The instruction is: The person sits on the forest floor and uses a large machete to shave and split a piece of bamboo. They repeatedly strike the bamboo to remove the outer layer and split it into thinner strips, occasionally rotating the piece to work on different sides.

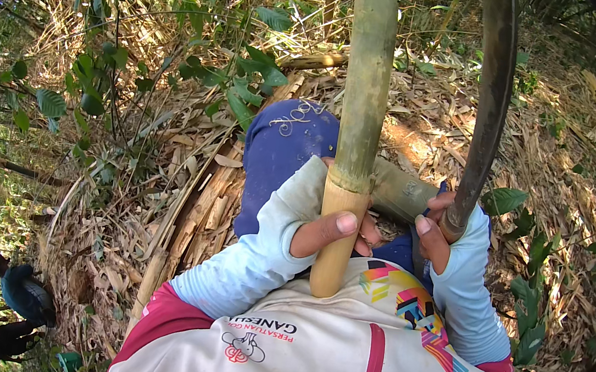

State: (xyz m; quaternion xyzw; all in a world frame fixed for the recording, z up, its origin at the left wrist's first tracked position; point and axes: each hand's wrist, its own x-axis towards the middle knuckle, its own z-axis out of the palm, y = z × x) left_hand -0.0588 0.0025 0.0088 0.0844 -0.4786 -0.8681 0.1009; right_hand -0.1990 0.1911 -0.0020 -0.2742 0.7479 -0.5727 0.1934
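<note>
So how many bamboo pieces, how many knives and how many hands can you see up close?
Bamboo pieces: 2, an upright bamboo stick in the left hand, and a bamboo piece on the lap
Knives: 1, a long curved blade in the right hand
Hands: 2, left hand, right hand
Total: 5

Bright dappled sunlight, sharp centre, dark fisheye-warped rim.

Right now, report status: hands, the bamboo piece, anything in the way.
Left hand gripping upright bamboo section, peeled lower end against chest. Right hand holds long curved blade, raised beside it. Second bamboo piece lies across lap behind.
</note>
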